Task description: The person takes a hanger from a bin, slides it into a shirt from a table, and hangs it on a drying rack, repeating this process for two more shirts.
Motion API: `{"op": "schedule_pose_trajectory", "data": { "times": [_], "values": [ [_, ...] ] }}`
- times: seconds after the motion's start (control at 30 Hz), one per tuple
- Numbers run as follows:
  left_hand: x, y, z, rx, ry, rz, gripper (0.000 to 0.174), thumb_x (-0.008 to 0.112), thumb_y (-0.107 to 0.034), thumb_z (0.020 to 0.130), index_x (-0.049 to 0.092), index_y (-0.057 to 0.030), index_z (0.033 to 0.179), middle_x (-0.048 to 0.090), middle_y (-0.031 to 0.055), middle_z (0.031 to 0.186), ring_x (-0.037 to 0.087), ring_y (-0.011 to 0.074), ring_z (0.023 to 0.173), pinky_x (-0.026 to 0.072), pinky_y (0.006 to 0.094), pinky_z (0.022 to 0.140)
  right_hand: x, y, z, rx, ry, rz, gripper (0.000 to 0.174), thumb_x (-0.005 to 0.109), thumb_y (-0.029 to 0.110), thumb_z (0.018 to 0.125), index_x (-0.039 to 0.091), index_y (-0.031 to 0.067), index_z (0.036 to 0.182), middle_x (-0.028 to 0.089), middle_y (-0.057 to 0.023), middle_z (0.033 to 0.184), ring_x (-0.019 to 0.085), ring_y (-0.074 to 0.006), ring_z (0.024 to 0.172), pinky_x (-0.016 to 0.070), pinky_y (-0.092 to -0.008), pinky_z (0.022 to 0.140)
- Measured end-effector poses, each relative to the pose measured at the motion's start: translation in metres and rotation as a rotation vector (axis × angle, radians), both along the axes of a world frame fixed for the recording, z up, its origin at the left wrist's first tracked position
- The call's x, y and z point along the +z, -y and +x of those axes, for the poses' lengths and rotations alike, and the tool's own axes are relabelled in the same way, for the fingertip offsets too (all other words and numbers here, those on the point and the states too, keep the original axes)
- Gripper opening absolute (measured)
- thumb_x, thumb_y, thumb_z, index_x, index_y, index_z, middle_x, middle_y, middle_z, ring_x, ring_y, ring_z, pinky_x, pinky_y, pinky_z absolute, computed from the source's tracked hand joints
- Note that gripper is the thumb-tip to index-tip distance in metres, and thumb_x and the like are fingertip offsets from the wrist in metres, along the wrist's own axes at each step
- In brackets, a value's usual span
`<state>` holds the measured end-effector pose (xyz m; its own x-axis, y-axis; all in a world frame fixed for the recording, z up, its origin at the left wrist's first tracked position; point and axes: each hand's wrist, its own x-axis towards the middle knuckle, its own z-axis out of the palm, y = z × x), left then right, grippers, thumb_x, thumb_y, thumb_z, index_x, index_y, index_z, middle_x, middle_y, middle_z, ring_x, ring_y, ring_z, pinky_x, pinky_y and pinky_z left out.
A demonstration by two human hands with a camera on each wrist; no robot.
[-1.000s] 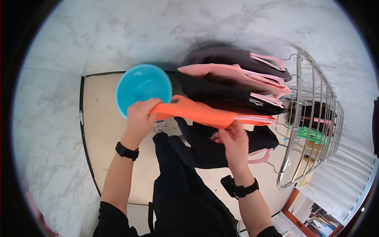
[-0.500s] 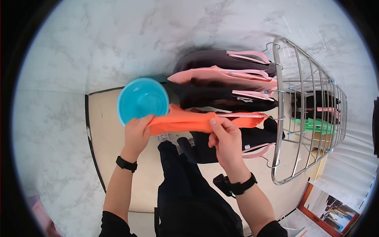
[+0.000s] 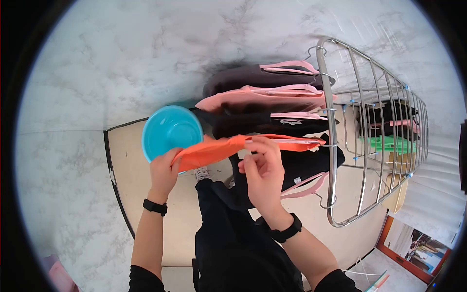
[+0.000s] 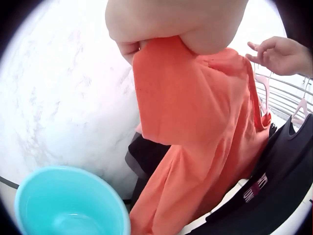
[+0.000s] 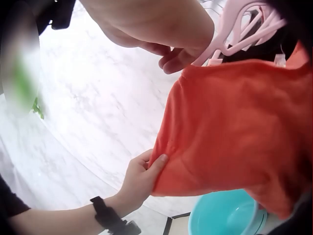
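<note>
An orange shirt (image 3: 214, 151) hangs on a pink hanger (image 5: 227, 29). My left hand (image 3: 164, 170) pinches the end of its sleeve and holds it out sideways; the thumb lies on the fabric in the right wrist view. My right hand (image 3: 265, 170) is at the shirt's near shoulder, beside the hanger's end, with loosely bent fingers and the thumb apart from them. In the left wrist view the right hand's fingers (image 4: 266, 51) are spread at the shoulder, gripping no cloth.
A turquoise bucket (image 3: 151, 134) stands below the sleeve. Dark and pink garments hang beside the shirt, with a black shirt (image 3: 301, 165) on the near side. They hang from a metal rack (image 3: 333, 165) on the right. A marbled wall (image 3: 194, 44) runs behind.
My right hand has loosened from the shirt's shoulder and shifted a little left, its thumb coming off the cloth. The left hand keeps the sleeve end. The view has shifted.
</note>
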<state>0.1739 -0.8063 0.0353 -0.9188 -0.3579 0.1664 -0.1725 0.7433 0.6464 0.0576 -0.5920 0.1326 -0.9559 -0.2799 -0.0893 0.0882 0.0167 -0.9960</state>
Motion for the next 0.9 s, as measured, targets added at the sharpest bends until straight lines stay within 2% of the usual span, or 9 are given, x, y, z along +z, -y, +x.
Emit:
{"op": "schedule_pose_trajectory", "data": {
  "times": [0.17, 0.33, 0.4, 0.53, 0.6, 0.63, 0.77, 0.87, 0.9],
  "values": [
    [-0.012, 0.011, -0.007, -0.101, 0.191, -0.075, 0.018, 0.064, -0.008, 0.084, 0.065, -0.0084, 0.102, 0.065, 0.0116, 0.085, 0.062, 0.0324, 0.071, 0.0488, 0.0391, 0.063, -0.005, -0.040, 0.025, 0.086, -0.089, 0.203, 0.019, 0.054, -0.013, 0.086, 0.062, 0.0014, 0.097, 0.054, -0.0079, 0.110, 0.060, -0.0114, 0.076, 0.0498, -0.0215, 0.063],
    [-0.022, 0.016, -0.018, -0.136, 0.323, -0.117, 0.014, 0.061, -0.009, 0.086, 0.064, -0.0063, 0.100, 0.061, 0.0134, 0.088, 0.061, 0.0341, 0.079, 0.0488, 0.0406, 0.068, -0.011, -0.073, 0.036, 0.058, 0.043, 0.136, 0.019, 0.053, -0.012, 0.087, 0.062, 0.0015, 0.097, 0.054, -0.0076, 0.107, 0.058, -0.0115, 0.073, 0.0478, -0.0210, 0.062],
    [-0.025, 0.012, -0.027, -0.056, -0.031, -0.117, 0.010, 0.057, -0.012, 0.091, 0.061, -0.0041, 0.096, 0.061, 0.0159, 0.091, 0.060, 0.0362, 0.083, 0.0478, 0.0424, 0.072, -0.012, -0.082, 0.038, 0.038, 0.052, 0.131, 0.018, 0.052, -0.012, 0.088, 0.062, 0.0012, 0.095, 0.055, -0.0074, 0.105, 0.056, -0.0110, 0.070, 0.0455, -0.0207, 0.062],
    [-0.033, 0.012, -0.030, 0.014, -0.066, 0.056, 0.013, 0.054, -0.015, 0.094, 0.060, -0.0032, 0.093, 0.061, 0.0162, 0.090, 0.059, 0.0371, 0.084, 0.0462, 0.0435, 0.075, -0.012, -0.093, 0.044, 0.047, 0.080, 0.170, 0.018, 0.052, -0.012, 0.086, 0.063, 0.0005, 0.093, 0.056, -0.0067, 0.101, 0.055, -0.0105, 0.072, 0.0440, -0.0214, 0.061],
    [-0.034, 0.022, -0.027, 0.056, 0.159, -0.043, 0.013, 0.055, -0.016, 0.095, 0.059, -0.0039, 0.092, 0.061, 0.0151, 0.090, 0.059, 0.0356, 0.087, 0.0450, 0.0427, 0.076, -0.009, -0.096, 0.049, 0.046, 0.105, 0.172, 0.018, 0.052, -0.012, 0.086, 0.063, 0.0007, 0.092, 0.056, -0.0068, 0.100, 0.056, -0.0105, 0.072, 0.0440, -0.0214, 0.061],
    [-0.035, 0.027, -0.027, 0.052, 0.160, -0.046, 0.013, 0.055, -0.016, 0.095, 0.059, -0.0039, 0.092, 0.061, 0.0151, 0.090, 0.059, 0.0356, 0.087, 0.0450, 0.0427, 0.076, -0.009, -0.097, 0.051, 0.055, 0.124, 0.170, 0.018, 0.053, -0.012, 0.086, 0.063, 0.0009, 0.092, 0.056, -0.0069, 0.099, 0.056, -0.0105, 0.072, 0.0440, -0.0215, 0.061],
    [-0.033, 0.042, -0.023, -0.123, 0.280, -0.241, 0.013, 0.060, -0.017, 0.091, 0.059, -0.0042, 0.091, 0.061, 0.0137, 0.091, 0.059, 0.0329, 0.088, 0.0441, 0.0420, 0.078, -0.006, -0.099, 0.060, 0.044, 0.100, 0.167, 0.017, 0.052, -0.012, 0.087, 0.063, 0.0009, 0.092, 0.058, -0.0071, 0.098, 0.056, -0.0107, 0.072, 0.0441, -0.0216, 0.060],
    [-0.027, 0.039, -0.018, -0.202, 0.291, -0.273, 0.015, 0.064, -0.017, 0.086, 0.060, -0.0052, 0.094, 0.061, 0.0115, 0.098, 0.058, 0.0314, 0.092, 0.0438, 0.0425, 0.081, -0.010, -0.102, 0.071, 0.027, 0.067, 0.152, 0.021, 0.052, -0.013, 0.086, 0.056, 0.0007, 0.102, 0.053, -0.0074, 0.103, 0.054, -0.0107, 0.074, 0.0440, -0.0217, 0.063],
    [-0.021, 0.036, -0.020, -0.236, 0.264, -0.248, 0.019, 0.065, -0.017, 0.084, 0.060, -0.0059, 0.098, 0.061, 0.0105, 0.103, 0.057, 0.0308, 0.096, 0.0436, 0.0429, 0.084, -0.012, -0.102, 0.077, -0.118, 0.078, 0.096, 0.025, 0.053, -0.013, 0.086, 0.049, 0.0012, 0.106, 0.049, -0.0073, 0.106, 0.052, -0.0105, 0.075, 0.0435, -0.0220, 0.064]
  ]
}}
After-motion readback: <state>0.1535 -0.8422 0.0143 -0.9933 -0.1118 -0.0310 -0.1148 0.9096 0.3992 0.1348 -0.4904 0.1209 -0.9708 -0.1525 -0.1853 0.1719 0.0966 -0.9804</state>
